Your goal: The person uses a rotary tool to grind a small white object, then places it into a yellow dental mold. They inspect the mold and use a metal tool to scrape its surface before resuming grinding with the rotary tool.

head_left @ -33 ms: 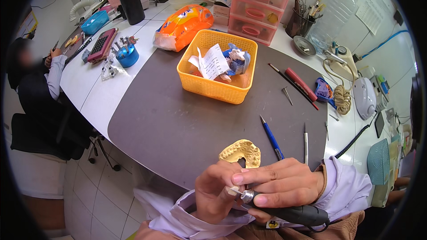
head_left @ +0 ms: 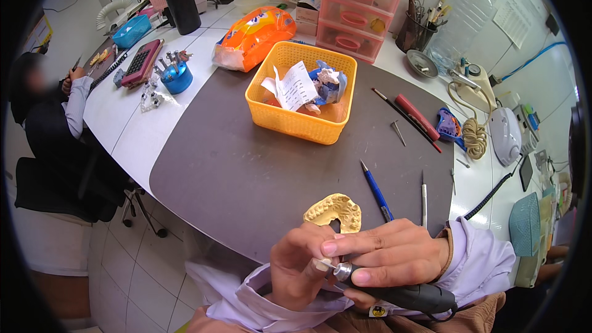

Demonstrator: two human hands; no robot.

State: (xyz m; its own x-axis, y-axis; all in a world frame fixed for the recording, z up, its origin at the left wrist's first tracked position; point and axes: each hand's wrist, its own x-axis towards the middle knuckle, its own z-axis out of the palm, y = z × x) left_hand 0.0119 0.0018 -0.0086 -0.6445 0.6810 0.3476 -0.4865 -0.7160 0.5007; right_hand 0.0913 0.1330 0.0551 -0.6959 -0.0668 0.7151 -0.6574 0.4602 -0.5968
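Observation:
In the lower middle, my right hand (head_left: 394, 253) is wrapped round a black rotary handpiece (head_left: 414, 296) with a silver nose. A thin bur (head_left: 328, 264) sticks out of the nose toward my left hand (head_left: 302, 262). The left fingers are closed in a pinch at the bur's tip, with the fingertips of both hands touching or nearly so. What the left fingers hold, if anything, is too small and covered to make out. Just beyond my hands a yellowish dental arch cast (head_left: 336, 209) lies on the dark mat, its near part covered by my fingers.
Right of the cast lie a blue pen (head_left: 377, 192) and a slim metal tool (head_left: 424, 200). A yellow basket (head_left: 296, 129) with paper and scraps stands farther back. Pink drawers (head_left: 354, 18) and a plastic bottle (head_left: 462, 21) stand behind. A co-worker (head_left: 52, 111) sits far left.

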